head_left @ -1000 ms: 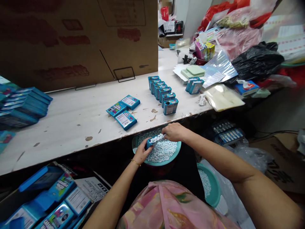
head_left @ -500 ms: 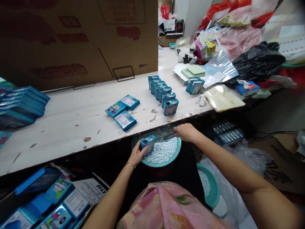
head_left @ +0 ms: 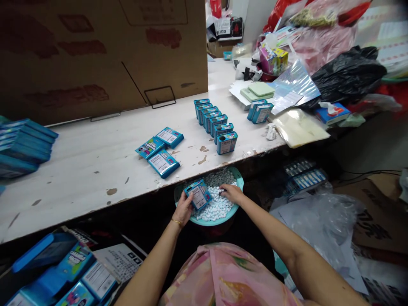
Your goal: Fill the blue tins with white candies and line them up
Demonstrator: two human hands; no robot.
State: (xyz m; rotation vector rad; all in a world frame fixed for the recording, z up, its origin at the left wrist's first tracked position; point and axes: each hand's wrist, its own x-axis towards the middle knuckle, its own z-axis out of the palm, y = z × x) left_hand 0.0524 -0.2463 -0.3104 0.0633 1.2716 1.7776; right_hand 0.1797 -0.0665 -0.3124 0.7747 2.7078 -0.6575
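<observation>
The fingers of the left hand (head_left: 183, 211) are gripping a blue printed box (head_left: 198, 195) by its left lower side, and they are holding it tilted over the left part of the basin (head_left: 241, 182), with the label turning to the camera and the dark opening lying near its upper left end. The fingers of the right hand (head_left: 232, 194) are reaching down among the white pellets (head_left: 213, 212); something dark is showing at their tips, but I cannot tell if they are closing on it. Half a second ago this hand was higher, with a scoop at the far side of the basin, and the box was standing more upright; now the scoop is not clearly showing. No heap of pellets is lying at the opening, so I judge that nothing is entering the box at this moment. The basin is holding a wide layer of pellets, darker in the shadow under the bench (head_left: 83, 176). On the bench, a row of upright boxes (head_left: 227, 143) is standing, with dark openings showing in several tops; how full they are, I cannot see. Three flat boxes (head_left: 163, 163) are lying to their left, and at lower left an open carton (head_left: 119, 257) is containing more blue boxes (head_left: 99, 280).
</observation>
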